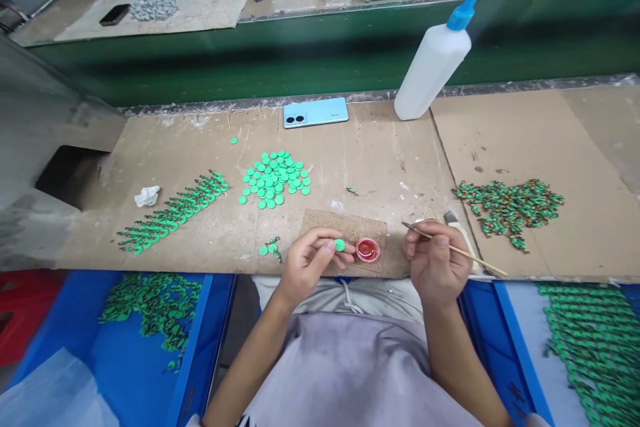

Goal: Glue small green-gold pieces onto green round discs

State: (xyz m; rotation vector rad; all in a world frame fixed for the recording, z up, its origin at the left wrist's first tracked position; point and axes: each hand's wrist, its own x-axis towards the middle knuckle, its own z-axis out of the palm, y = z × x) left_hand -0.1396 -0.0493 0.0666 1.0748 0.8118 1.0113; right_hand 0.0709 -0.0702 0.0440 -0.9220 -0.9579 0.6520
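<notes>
My left hand [309, 259] pinches a small green disc [339, 245] between thumb and fingertips at the near edge of the bench. Just right of it sits a small red cap of glue [368, 250] on a brown cork pad [345, 227]. My right hand [434, 260] grips a thin wooden stick [480, 260], its tip pointing left above the pad. A loose pile of green discs [275, 178] lies further back. A row of finished green pieces [173, 212] lies at the left.
A heap of green and gold parts [507, 207] lies at the right. A white squeeze bottle [434, 63] and a light-blue phone [315, 112] stand at the back edge. Blue bins [150, 313] with green parts flank my lap. Another person works across the far bench.
</notes>
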